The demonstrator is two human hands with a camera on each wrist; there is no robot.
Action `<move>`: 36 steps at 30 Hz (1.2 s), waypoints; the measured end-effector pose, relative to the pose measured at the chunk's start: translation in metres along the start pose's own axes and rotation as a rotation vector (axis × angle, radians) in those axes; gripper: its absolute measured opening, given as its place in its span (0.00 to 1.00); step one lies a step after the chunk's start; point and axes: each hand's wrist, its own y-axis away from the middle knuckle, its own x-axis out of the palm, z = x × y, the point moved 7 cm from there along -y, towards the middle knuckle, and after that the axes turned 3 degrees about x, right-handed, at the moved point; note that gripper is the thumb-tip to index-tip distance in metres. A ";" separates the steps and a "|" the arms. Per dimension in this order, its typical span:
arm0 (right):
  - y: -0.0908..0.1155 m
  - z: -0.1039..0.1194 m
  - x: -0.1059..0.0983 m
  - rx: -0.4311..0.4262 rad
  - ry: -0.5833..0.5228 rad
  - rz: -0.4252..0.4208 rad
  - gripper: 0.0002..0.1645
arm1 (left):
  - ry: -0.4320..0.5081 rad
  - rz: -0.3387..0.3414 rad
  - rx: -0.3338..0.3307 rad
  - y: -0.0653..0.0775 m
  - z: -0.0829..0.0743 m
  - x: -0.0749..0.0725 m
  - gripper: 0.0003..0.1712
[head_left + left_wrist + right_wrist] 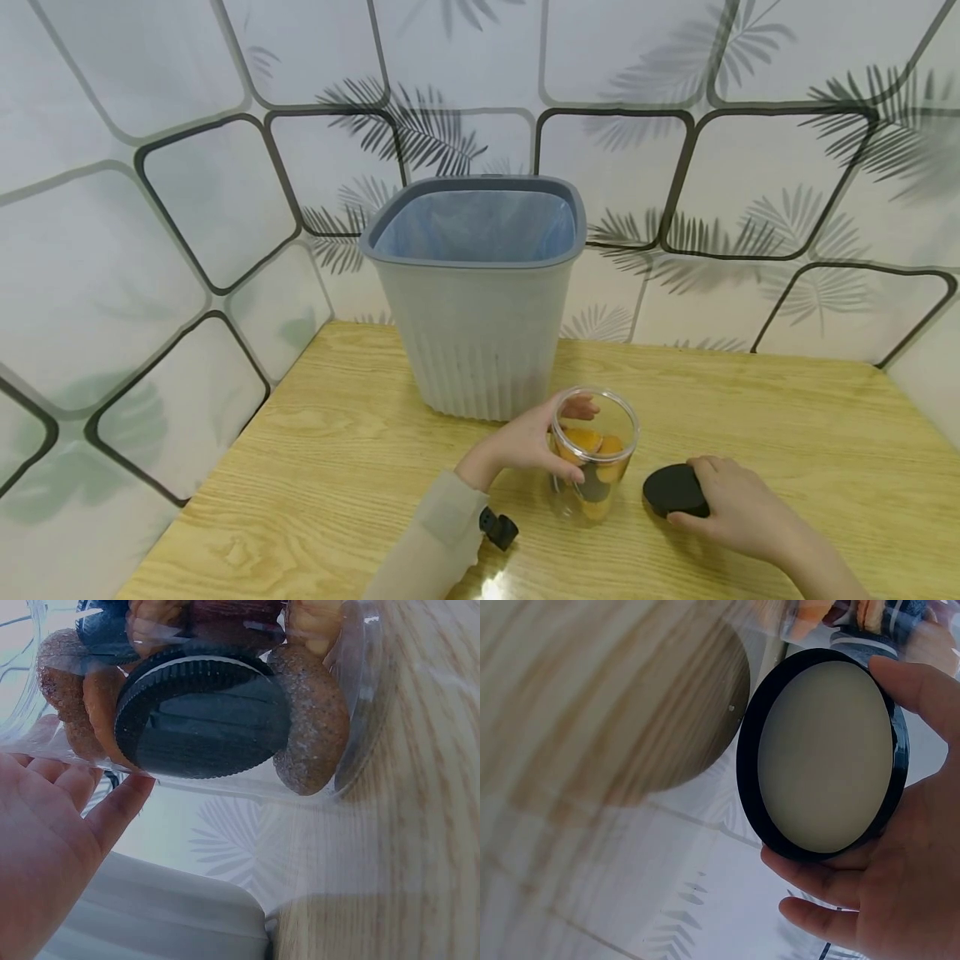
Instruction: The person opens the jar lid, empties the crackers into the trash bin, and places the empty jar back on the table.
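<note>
A clear round jar [600, 457] without a cover on its mouth stands on the wooden table, tilted slightly in the head view. Inside are several cookies, among them a large black sandwich cookie [202, 735] and a brown sugary one [313, 724]. My left hand [528, 440] grips the jar from its left side, thumb in front and fingers behind. Just right of the jar, my right hand [738, 507] holds a round black lid [673, 490] by its edge. In the right wrist view the lid's pale underside shows, facing down toward the table.
Behind the jar stands a light grey trash bin [480, 333] with a bluish liner bag [480, 225]. A black wrist camera [498, 528] sits at the left sleeve. Patterned wall covering [600, 167] encloses the back and left of the table [322, 483].
</note>
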 end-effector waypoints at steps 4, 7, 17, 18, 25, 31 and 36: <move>0.000 -0.002 0.001 0.001 0.010 0.002 0.52 | 0.009 0.005 0.008 0.000 -0.009 -0.001 0.50; 0.001 -0.003 0.001 0.005 0.014 -0.001 0.52 | 0.008 0.006 0.004 0.000 -0.003 0.001 0.50; -0.001 -0.008 0.003 0.008 0.041 0.025 0.52 | 0.017 0.000 0.023 -0.002 0.012 0.003 0.52; -0.001 -0.009 0.003 0.006 0.047 0.023 0.52 | 0.016 -0.001 0.023 -0.002 0.012 0.003 0.52; -0.004 -0.011 0.008 0.022 0.075 0.051 0.54 | 0.002 -0.009 0.012 -0.002 0.014 0.003 0.52; -0.005 -0.013 0.016 0.028 0.101 0.109 0.56 | 0.012 -0.013 0.002 -0.001 0.016 0.002 0.52; -0.003 -0.013 0.021 0.043 0.099 0.151 0.59 | 0.006 -0.010 0.008 -0.001 0.014 0.002 0.52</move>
